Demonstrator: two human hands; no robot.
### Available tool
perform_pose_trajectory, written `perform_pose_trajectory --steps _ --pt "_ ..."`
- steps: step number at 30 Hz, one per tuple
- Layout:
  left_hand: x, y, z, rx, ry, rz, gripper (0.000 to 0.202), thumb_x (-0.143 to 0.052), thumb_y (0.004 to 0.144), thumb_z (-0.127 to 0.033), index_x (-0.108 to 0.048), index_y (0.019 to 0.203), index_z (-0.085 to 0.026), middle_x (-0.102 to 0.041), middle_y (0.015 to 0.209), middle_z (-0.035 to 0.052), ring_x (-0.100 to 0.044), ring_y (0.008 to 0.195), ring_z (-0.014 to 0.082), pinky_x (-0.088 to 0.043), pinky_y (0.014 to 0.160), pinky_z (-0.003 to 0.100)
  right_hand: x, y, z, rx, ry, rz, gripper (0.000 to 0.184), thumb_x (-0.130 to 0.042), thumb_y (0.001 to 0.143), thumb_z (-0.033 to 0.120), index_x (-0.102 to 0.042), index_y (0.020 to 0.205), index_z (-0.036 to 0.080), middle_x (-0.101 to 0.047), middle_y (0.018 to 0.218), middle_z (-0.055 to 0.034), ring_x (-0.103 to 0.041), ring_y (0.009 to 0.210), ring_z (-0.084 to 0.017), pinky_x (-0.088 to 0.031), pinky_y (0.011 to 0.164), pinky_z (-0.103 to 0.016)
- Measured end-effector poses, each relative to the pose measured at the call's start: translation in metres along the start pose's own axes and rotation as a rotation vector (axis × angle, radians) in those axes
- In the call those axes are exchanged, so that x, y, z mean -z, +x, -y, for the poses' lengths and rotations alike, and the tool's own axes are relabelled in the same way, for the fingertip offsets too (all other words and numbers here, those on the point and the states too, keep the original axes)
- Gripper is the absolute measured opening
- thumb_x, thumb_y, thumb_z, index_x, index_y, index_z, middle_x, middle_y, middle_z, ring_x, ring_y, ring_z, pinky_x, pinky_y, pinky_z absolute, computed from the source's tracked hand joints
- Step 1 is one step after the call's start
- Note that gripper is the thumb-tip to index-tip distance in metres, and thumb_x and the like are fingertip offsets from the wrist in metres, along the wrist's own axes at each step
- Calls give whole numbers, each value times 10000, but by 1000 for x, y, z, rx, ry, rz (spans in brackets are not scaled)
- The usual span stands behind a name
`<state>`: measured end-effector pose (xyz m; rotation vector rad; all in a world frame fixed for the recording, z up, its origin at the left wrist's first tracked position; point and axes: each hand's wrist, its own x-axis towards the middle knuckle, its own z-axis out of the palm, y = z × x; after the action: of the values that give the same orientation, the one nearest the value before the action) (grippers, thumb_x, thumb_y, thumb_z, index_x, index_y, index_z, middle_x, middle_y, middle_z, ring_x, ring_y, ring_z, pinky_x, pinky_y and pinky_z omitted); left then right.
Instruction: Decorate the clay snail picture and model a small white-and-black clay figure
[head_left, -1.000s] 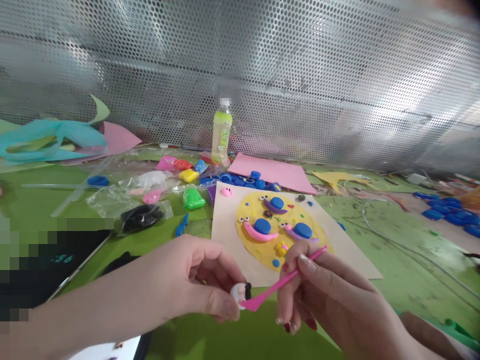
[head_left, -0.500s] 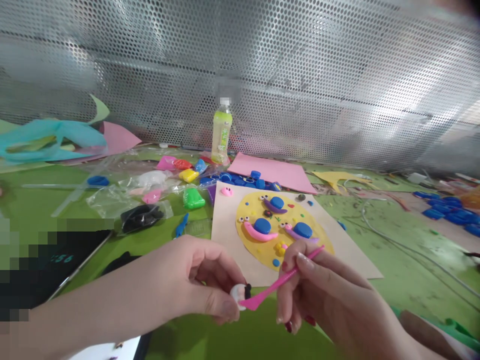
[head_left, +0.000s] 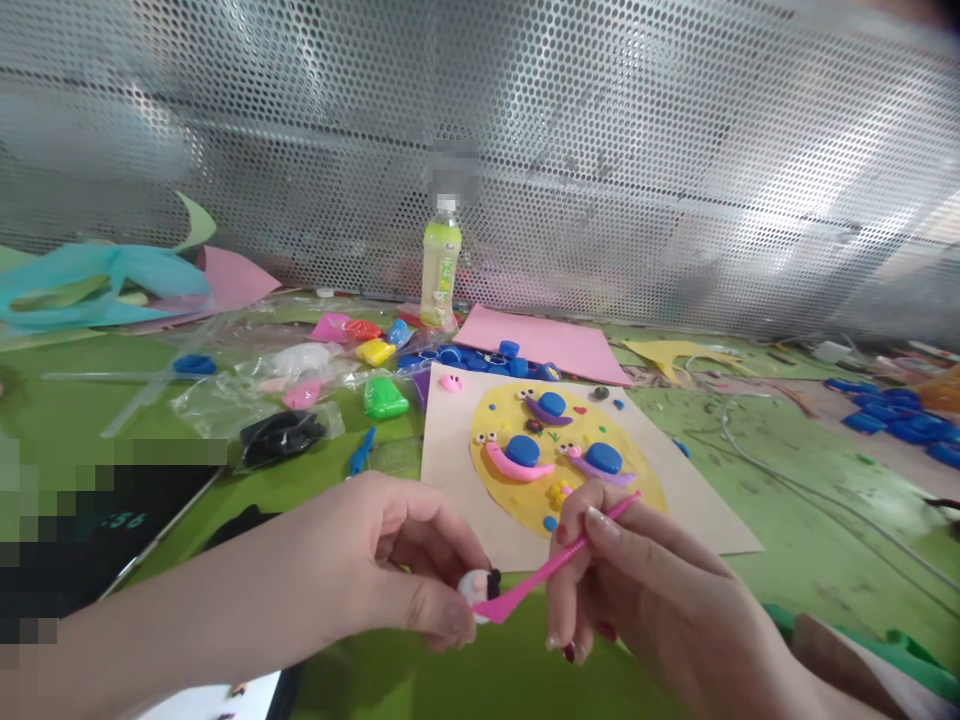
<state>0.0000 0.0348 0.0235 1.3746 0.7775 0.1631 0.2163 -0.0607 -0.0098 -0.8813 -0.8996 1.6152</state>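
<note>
Between the thumb and fingers of my left hand is a small white clay piece with black bits on its right edge. My right hand pinches a pink plastic modelling knife. The knife's wide blade end lies against the white piece. Behind my hands a white sheet carries a yellow disc. On the disc are several clay snails with blue caps as shells, such as the pink snail, and a yellow clay flower.
Bagged clay, including a green packet and a black packet, lies left of the sheet. Behind it are a drink bottle, blue caps and pink paper. A phone is at left; a white cable crosses the right side.
My right hand and the pink knife have shifted slightly left, the blade still against the white piece. My left hand has barely moved. The view has shifted slightly.
</note>
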Motion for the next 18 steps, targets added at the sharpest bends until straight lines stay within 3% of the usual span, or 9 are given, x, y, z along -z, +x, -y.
perform_pose_trajectory --steps 4,9,13,15,18 --pt "1 0 -1 0 -3 11 161 -841 686 -271 -745 814 -255 -757 750 -44 -691 706 137 -521 699 234 0 0 -1 -10 -37 -15 265 -538 973 440 -555 901 186 -736 702 -43 -651 632 -127 -386 623 -249" --pt "1 -1 -6 32 63 25 160 -822 723 -267 -725 847 -240 -744 798 -47 -682 775 138 -514 737 222 -1 3 0 60 82 -6 258 -546 966 397 -596 843 176 -724 640 -38 -630 554 -111 -407 566 -212" --pt "0 -2 -8 24 134 19 183 -800 759 -300 -719 915 -248 -719 851 -55 -652 811 124 -487 741 193 -6 5 2 73 82 -76 275 -550 969 380 -622 804 172 -718 635 -44 -613 548 -104 -402 548 -195" --pt "1 -2 -7 18 160 0 195 -799 765 -317 -710 927 -253 -710 852 -59 -636 814 121 -477 737 191 -5 2 4 145 -15 -97 262 -548 973 384 -642 818 195 -732 682 -48 -629 585 -123 -415 553 -211" --pt "2 -4 -5 5 161 -36 192 -810 758 -319 -697 897 -250 -692 828 -69 -623 797 113 -466 721 188 3 -11 7 404 -439 -70 237 -544 972 419 -715 930 260 -753 834 -74 -676 732 -206 -502 665 -315"
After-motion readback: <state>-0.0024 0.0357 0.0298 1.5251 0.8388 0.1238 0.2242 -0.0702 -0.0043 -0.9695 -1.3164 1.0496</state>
